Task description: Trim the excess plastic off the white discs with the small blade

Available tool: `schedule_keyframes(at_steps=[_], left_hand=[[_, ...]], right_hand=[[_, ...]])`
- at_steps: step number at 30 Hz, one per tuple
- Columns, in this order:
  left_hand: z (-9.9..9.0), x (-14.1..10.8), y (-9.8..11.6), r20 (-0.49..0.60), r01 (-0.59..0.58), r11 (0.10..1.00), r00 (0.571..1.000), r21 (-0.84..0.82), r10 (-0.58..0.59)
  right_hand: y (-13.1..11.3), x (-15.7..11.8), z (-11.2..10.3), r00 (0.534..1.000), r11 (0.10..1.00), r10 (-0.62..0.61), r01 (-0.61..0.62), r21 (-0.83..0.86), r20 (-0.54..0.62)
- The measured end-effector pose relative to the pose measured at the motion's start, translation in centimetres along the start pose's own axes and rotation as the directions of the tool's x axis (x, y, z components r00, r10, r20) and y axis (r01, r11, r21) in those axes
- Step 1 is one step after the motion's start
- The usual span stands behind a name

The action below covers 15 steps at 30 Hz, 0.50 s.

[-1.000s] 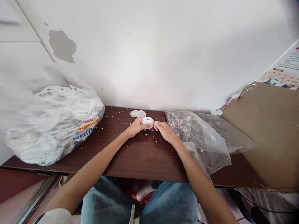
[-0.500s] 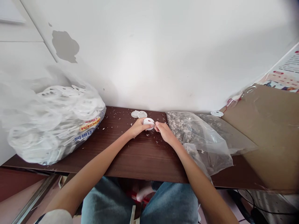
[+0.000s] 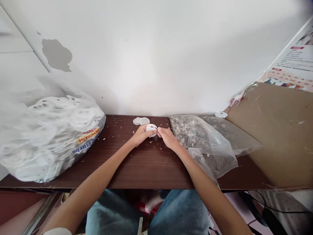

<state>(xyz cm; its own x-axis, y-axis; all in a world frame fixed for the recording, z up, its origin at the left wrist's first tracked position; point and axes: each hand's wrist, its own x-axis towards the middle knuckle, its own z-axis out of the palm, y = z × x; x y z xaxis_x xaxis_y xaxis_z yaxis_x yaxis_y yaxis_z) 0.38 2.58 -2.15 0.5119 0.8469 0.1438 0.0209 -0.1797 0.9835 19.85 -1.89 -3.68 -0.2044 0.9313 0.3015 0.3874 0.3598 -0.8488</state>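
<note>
R hand (image 3: 165,134) has moved in toward the white disc (image 3: 151,127) vs. 1 s ago, its fingertips now by the disc's R edge. L hand (image 3: 141,134) grips disc btwn thumb & fingers, above the table (image 3: 149,171). R fingers pinched on a thin dark piece (image 3: 156,128), too small to ID. Two loose discs (image 3: 144,121) lie just behind; bag w/ discs (image 3: 94,138) at L, bag w/ gray scraps (image 3: 221,153) at R.
</note>
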Motion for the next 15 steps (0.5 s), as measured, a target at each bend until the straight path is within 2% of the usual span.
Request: schedule_keyframes(at_steps=[2,5,8,11,15], left_hand=[[0.1,-0.1,0.0,-0.002,-0.029,0.997,1.0,0.076,0.029],[0.5,-0.8,0.2,0.013,-0.13,0.953,0.991,0.273,0.132],[1.0,-1.8,0.8,0.119,-0.229,0.859,0.973,0.458,0.196],[1.5,-2.4,1.1,0.22,-0.351,0.742,0.936,0.57,0.274],[1.5,-2.0,1.2,0.265,-0.436,0.623,0.898,0.649,0.353]], right_hand=[[-0.1,0.1,0.1,0.999,1.0,0.018,-0.018,-0.007,-0.035],[-0.2,0.3,0.2,0.99,0.997,0.074,-0.071,0.03,-0.117],[-0.2,0.7,0.0,0.975,0.986,0.132,-0.112,0.122,-0.176],[-0.2,1.0,-0.3,0.968,0.952,0.185,-0.134,0.274,-0.169],[-0.1,1.2,-0.4,0.965,0.897,0.23,-0.16,0.411,-0.128]])
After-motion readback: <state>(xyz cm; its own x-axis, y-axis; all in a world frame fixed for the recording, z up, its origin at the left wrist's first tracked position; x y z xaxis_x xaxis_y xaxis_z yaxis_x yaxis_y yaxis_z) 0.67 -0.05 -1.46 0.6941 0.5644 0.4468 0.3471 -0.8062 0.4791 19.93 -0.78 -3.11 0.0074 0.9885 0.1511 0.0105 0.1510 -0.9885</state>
